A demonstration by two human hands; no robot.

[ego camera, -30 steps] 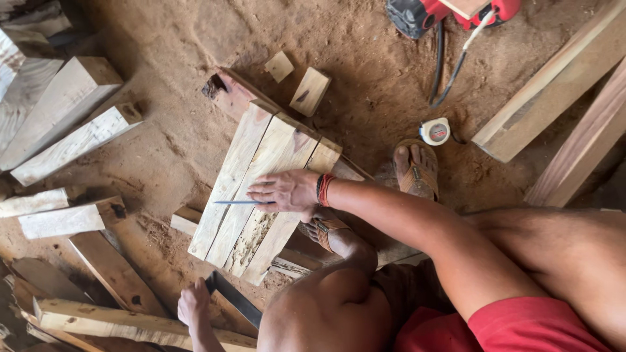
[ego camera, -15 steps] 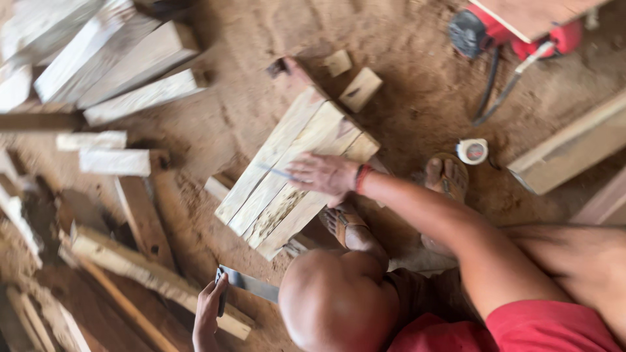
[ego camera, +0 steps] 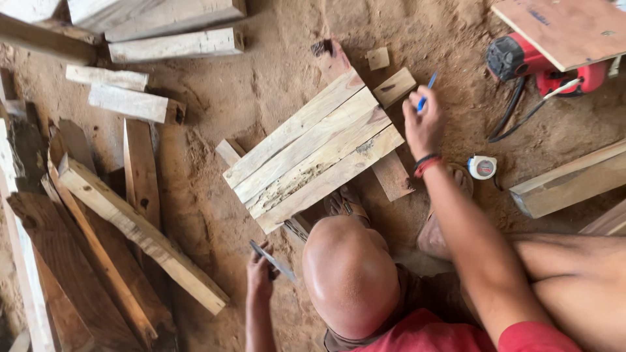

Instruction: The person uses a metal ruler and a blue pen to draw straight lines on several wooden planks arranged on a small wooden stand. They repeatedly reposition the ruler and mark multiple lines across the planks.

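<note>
The right hand (ego camera: pixel 422 127) pinches a slim blue pencil (ego camera: pixel 426 91) just past the upper corner of the pale wooden panel of four joined slats (ego camera: pixel 314 148), which lies flat on the sandy floor (ego camera: pixel 261 85); the left hand (ego camera: pixel 261 277) is closed around a flat grey metal blade (ego camera: pixel 272 261) near the knee. The panel looks stiff, rough and fairly heavy, best gripped by its long edges; one red power tool (ego camera: pixel 541 62) and one small white tape measure (ego camera: pixel 482 167) lie nearby.
</note>
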